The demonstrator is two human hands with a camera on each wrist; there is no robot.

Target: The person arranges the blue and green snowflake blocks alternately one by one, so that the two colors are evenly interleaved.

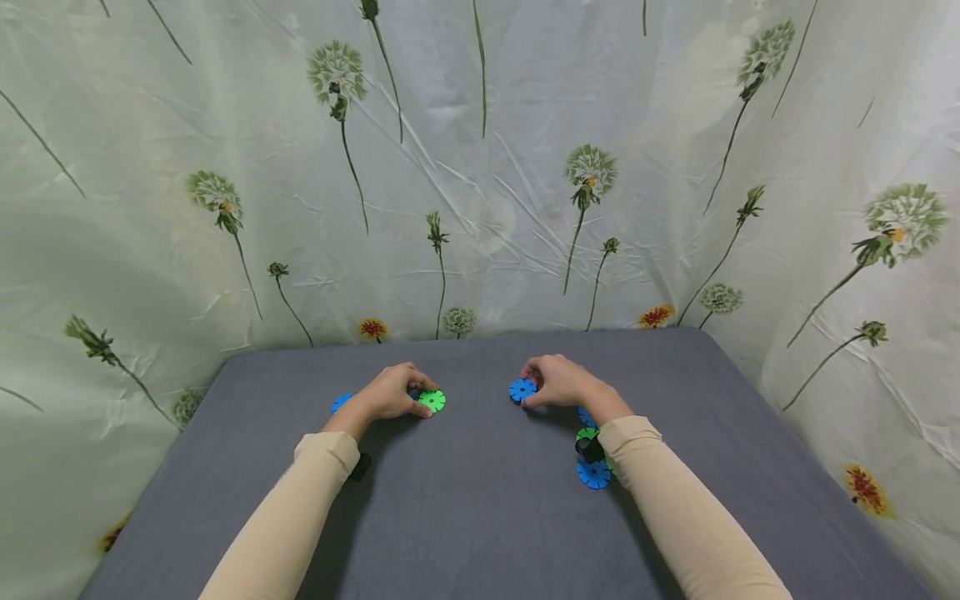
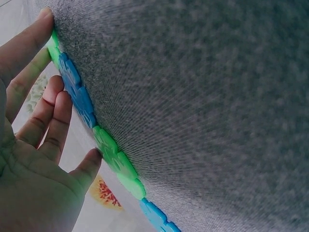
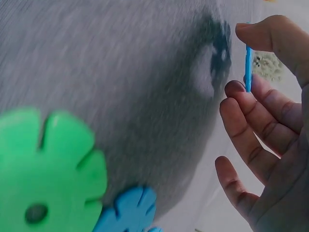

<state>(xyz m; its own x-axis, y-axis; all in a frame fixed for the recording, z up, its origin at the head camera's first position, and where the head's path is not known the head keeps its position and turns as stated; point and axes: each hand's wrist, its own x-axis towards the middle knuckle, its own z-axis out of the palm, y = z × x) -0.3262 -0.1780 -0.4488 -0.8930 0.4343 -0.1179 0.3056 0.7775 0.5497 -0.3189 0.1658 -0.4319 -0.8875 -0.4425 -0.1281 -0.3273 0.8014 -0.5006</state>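
Observation:
My left hand (image 1: pixel 390 393) pinches the edges of a green notched disc (image 1: pixel 432 401) with thumb and a finger, close to the table. In the left wrist view this green disc (image 2: pixel 54 48) ends a row with a blue disc (image 2: pixel 76 89), another green disc (image 2: pixel 118 162) and a further blue disc (image 2: pixel 157 216); the other fingers stay near the row. My right hand (image 1: pixel 562 382) holds a blue notched disc (image 1: pixel 522 390) by its rim between thumb and fingertips. Seen edge-on in the right wrist view, this blue disc (image 3: pixel 248 70) is raised above the cloth, its shadow below.
Beneath the right wrist lie several loose discs, among them a blue disc (image 1: pixel 594 474) and a green disc (image 1: pixel 587 435), partly hidden by the arm and wrist camera. A grey cloth covers the table (image 1: pixel 480 500). Behind it hangs a flower-patterned curtain (image 1: pixel 495 208).

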